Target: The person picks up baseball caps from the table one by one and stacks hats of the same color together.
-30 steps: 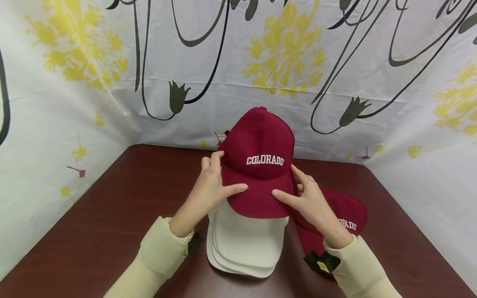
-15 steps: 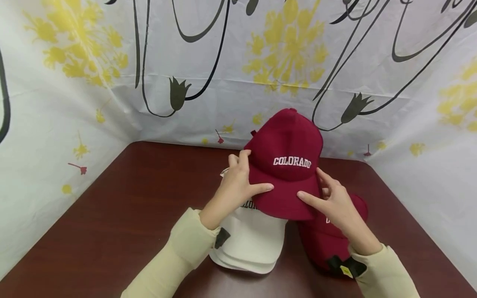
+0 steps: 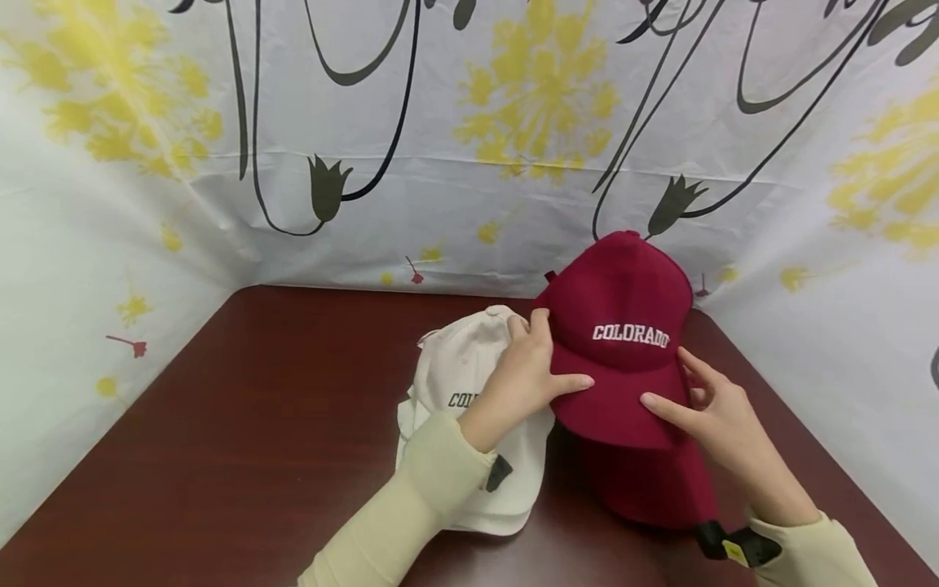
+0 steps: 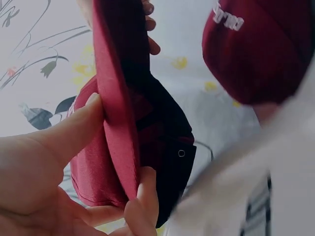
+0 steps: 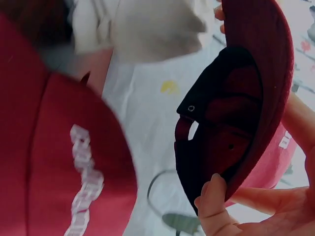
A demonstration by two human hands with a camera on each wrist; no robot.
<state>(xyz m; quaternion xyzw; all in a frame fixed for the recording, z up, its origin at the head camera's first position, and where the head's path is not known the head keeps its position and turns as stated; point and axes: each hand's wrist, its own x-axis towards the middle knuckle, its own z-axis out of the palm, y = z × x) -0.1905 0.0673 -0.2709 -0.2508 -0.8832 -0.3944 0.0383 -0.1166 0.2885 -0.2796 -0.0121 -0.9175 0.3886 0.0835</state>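
Note:
A dark red baseball cap with white COLORADO lettering is held up between both hands, tilted back with its brim toward me. My left hand pinches the brim's left side, thumb on top and fingers beneath. On the right side my right hand grips it the same way. Below it lies a second red cap, mostly covered in the head view; its white letters show in the right wrist view. The right wrist view also looks into the held cap's dark inside, with its back strap and opening.
Several stacked white caps with dark lettering lie left of the red caps, partly behind my left forearm. All rest on a dark reddish-brown table. A white patterned curtain encloses the back and sides.
Both hands have carried the red cap rightward, from above the white stack to above the other red cap. The white caps are now more exposed. The grip looks the same.

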